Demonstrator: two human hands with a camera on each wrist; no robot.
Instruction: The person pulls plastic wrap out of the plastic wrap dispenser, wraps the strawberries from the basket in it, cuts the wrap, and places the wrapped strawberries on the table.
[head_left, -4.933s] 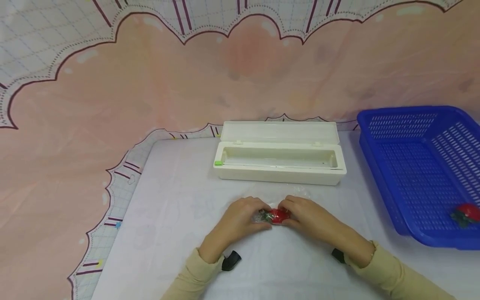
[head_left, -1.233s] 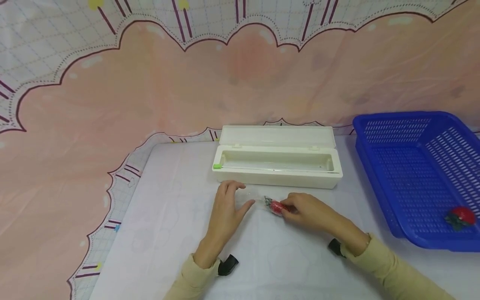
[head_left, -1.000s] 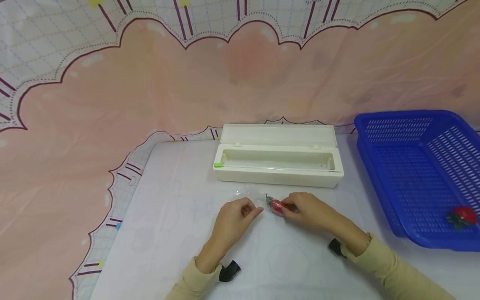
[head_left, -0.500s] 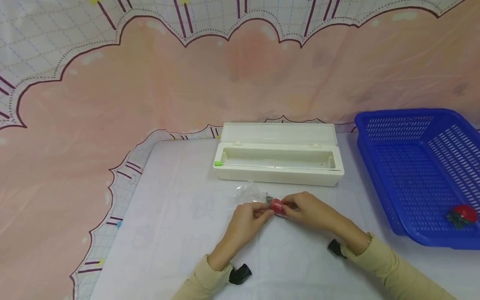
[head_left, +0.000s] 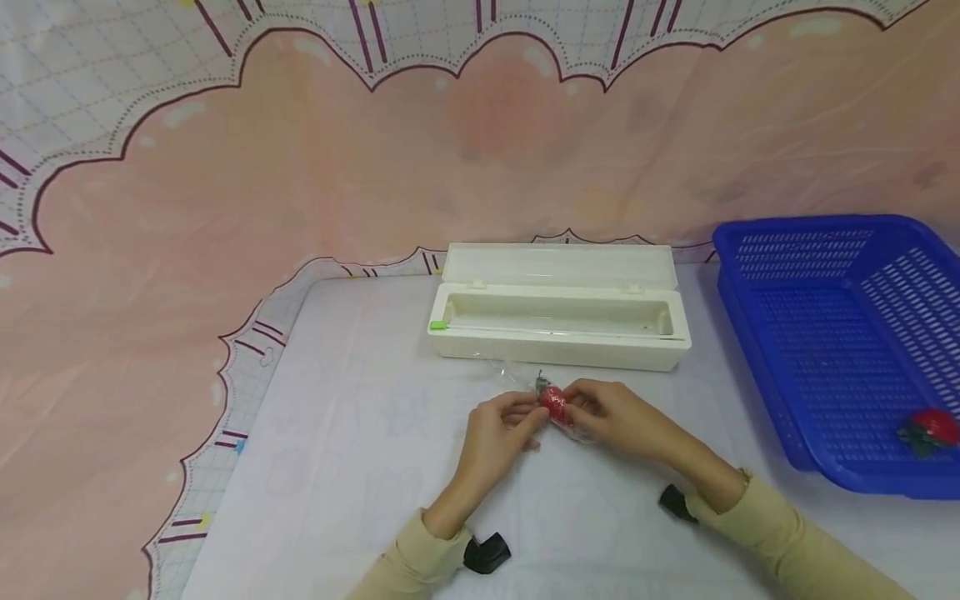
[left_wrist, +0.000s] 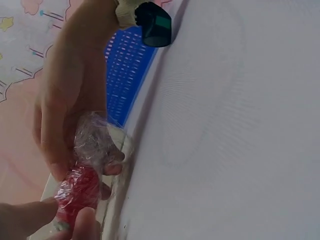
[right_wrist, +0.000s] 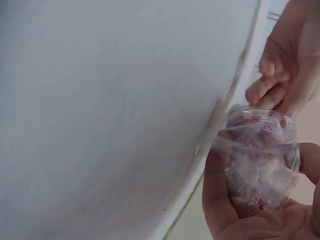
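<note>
A red strawberry (head_left: 553,402) with a green leafy top is wrapped in clear plastic film (right_wrist: 262,180), which bunches up at its bottom end. My left hand (head_left: 495,433) pinches it between thumb and fingers from the left. From the right, my right hand (head_left: 622,417) grips the wrapped strawberry too. In the left wrist view the strawberry (left_wrist: 77,192) shows between both hands, with crumpled film beside the right hand's fingers. A loose sheet of film spreads from the leafy end toward the white box. The right wrist view shows mostly crumpled film over the fruit.
Just behind the hands stands a long white box (head_left: 558,352) with its lid raised and a green slider at its left end. A blue perforated basket (head_left: 757,392) at the right holds another strawberry (head_left: 930,430). A patterned cloth hangs at the back.
My left hand first let go of the strawberry, reached to the film's left side, then came back to the fruit. The strawberry has turned more upright and lifted slightly; my right hand kept hold.
</note>
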